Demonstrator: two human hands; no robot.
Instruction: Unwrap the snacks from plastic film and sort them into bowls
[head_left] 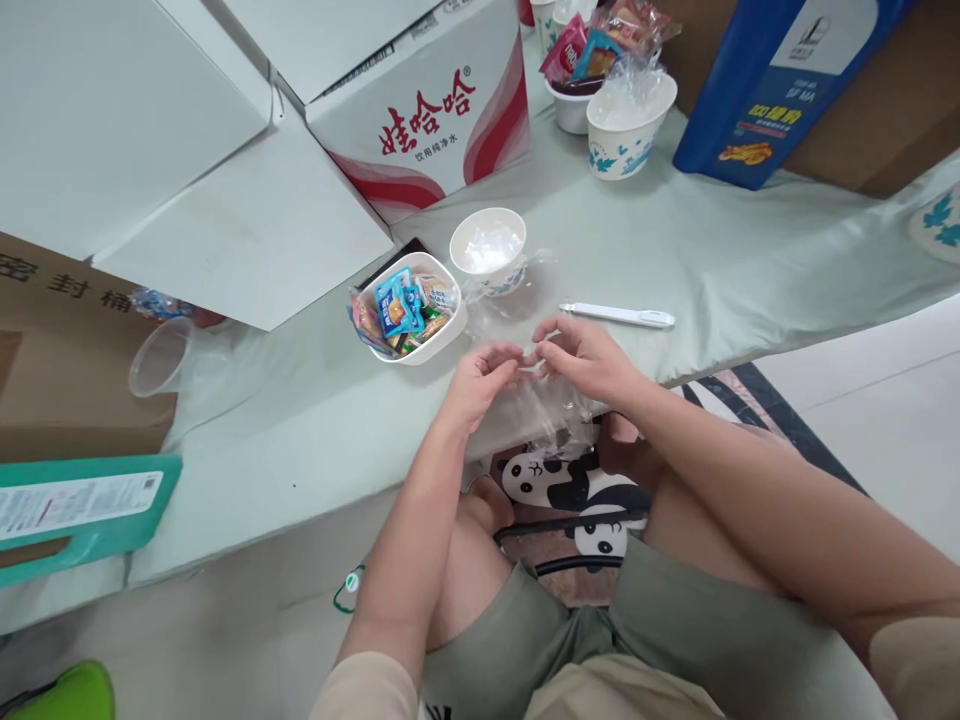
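Observation:
A thin transparent plastic bag (551, 415) hangs at the table's front edge, its top pinched between the fingers of both hands. My left hand (484, 380) is closed on its left side. My right hand (589, 358) is closed on it from the right, fingertips almost meeting the left ones. Just beyond them stands a paper cup (491, 270) with transparent plastic inside. To the left sits a white bowl (442, 335) filled with small wrapped snacks (401, 303). A white pen (622, 315) lies past my right hand.
A white and red carton (427, 120) stands behind the bowl. Further back are another paper cup (630, 150) with plastic in it and a blue container (787, 110). A clear plastic cup (161, 358) lies tipped at left, near a green-handled object (161, 500).

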